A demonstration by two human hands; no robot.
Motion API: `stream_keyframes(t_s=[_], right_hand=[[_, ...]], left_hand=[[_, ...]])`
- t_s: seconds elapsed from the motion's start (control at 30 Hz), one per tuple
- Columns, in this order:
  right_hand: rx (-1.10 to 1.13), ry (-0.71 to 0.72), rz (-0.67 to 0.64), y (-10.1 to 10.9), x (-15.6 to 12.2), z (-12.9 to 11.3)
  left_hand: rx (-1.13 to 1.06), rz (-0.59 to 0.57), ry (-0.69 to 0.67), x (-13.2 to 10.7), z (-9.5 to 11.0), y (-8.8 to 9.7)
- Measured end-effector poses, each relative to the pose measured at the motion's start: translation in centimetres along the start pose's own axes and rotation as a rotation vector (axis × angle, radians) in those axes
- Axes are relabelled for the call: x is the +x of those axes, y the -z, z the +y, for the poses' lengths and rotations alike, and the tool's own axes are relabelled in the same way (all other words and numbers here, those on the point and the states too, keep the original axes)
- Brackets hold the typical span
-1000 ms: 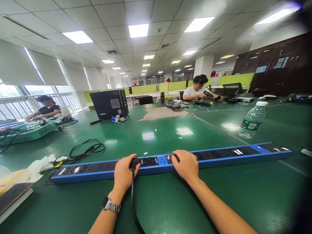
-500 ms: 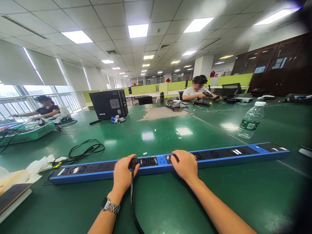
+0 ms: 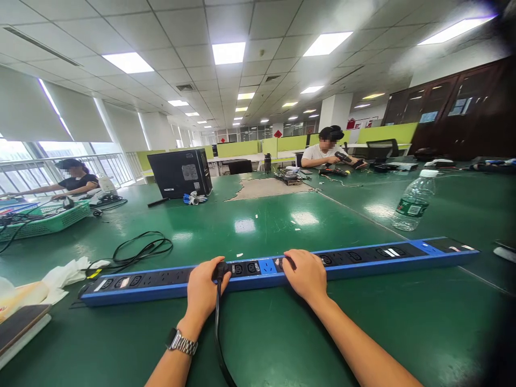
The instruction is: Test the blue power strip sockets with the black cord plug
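Note:
A long blue power strip point(image 3: 371, 270) with black and blue socket sections lies across the green table in front of me. My left hand point(image 3: 201, 287) is closed around a black plug point(image 3: 221, 269) at one of the sockets left of the middle. How deep the plug sits in the socket cannot be seen. From it, a thick black cord point(image 3: 218, 330) runs down toward me. Right of the middle, my right hand point(image 3: 308, 275) grips the strip, fingers bent over the top face and partly hidden. Several sockets show between the two hands.
A coiled black cable point(image 3: 141, 250) lies behind the strip's left end. At far left are crumpled tissue point(image 3: 66, 273) and a green basket point(image 3: 60, 220) of cables. A water bottle point(image 3: 415, 201) stands behind the strip at right. Further back are a computer case point(image 3: 179, 173) and two people.

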State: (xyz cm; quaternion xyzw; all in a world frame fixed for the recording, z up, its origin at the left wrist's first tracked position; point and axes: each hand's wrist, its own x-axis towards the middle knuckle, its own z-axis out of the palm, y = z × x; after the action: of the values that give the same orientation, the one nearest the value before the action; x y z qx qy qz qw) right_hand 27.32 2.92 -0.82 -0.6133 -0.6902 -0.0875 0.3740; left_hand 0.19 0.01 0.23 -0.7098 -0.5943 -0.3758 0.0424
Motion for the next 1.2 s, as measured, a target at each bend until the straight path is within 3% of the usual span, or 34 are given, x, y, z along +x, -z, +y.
stream_keyframes(t_s=[1.0,1.2], right_hand=[[0.028,0.021,0.026,-0.12,-0.08,0.26],[0.083,0.149,0.06,-0.01,-0.54,-0.19]], left_hand=[[0.007,0.005,-0.022,-0.03,0.17,0.08],[0.003,-0.004,-0.023,0.0,0.03,0.05]])
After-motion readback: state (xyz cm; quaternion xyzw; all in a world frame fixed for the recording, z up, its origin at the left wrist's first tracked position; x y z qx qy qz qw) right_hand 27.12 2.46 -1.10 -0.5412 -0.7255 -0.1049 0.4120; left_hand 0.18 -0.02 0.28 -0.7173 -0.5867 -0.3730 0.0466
